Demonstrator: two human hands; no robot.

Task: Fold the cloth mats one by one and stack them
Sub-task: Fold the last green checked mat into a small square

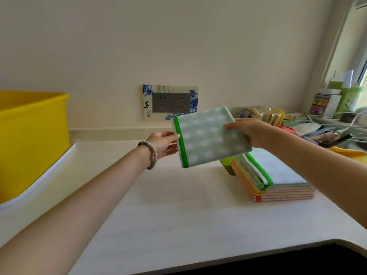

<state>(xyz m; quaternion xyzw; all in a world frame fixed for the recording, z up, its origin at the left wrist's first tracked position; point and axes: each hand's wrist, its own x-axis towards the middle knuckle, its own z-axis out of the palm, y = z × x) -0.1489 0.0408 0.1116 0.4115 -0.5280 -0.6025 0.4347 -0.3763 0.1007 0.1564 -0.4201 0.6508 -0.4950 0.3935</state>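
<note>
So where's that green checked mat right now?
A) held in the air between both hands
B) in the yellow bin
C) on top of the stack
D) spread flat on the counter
A: the green checked mat is off the counter, the right hand gripping one edge, the left hand touching the other.

Cream wall (178, 36), double socket (171, 102), white counter (178, 205), window (355, 46) at right, daylight.

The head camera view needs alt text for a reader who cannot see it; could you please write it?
A person's right hand grips a folded pale green checked cloth mat in the air over a white countertop, the left hand at its green-trimmed left edge. A stack of folded cloth mats lies below right, a yellow plastic bin at left.
</note>
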